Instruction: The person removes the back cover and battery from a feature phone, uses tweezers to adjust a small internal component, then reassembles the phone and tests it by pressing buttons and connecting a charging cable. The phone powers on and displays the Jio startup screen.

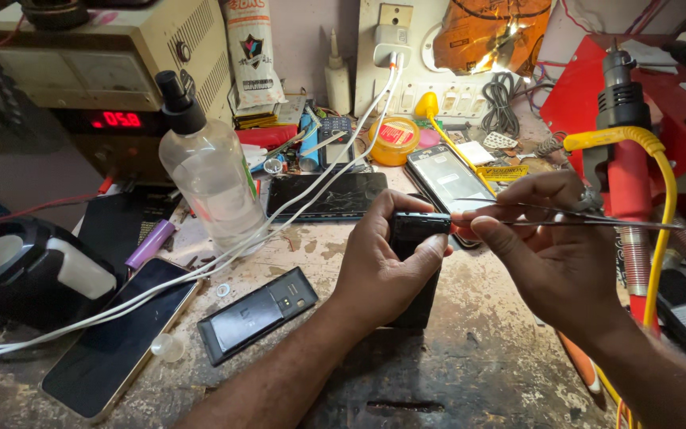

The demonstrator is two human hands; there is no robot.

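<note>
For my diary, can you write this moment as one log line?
left hand: holds small black device | right hand: holds tweezers at device | bench

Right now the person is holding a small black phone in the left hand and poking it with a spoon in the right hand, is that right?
Not quite. The left hand does hold the small black phone, but the right hand holds thin metal tweezers, not a spoon. The head view shows this.

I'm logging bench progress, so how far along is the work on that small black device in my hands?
Done: a black back cover already lies off on the bench. In hand: the left hand holds the small black device upright while the right hand points tweezers at its top. Left: nothing looks reassembled; the cover is not refitted.
</note>
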